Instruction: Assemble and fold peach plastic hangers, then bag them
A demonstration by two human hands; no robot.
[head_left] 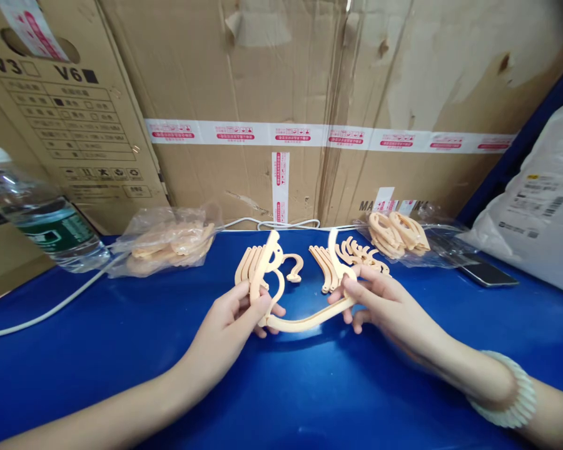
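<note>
My left hand [237, 317] and my right hand [380, 299] hold up a beige plastic folding clothes hanger [304, 325] between them, above the blue table. Fingers and thumb of the left pinch its left corner, where an arm and a curved loop rise. At the right corner my other hand is closed round the joint, below another arm that points up. Behind the hanger lie a loose hook [294, 269], a row of curved hanger arms [249, 262] on the left, and more arms [323, 269] beside small curved pieces [361, 253] on the right.
Clear bags of beige parts lie at back left [169, 240] and back right [394, 234]. A water bottle [51, 219] leans at far left; a phone [485, 270] and a white plastic package [539, 194] are right. A white cable [51, 322] crosses the table. Cardboard [244, 75] stands behind.
</note>
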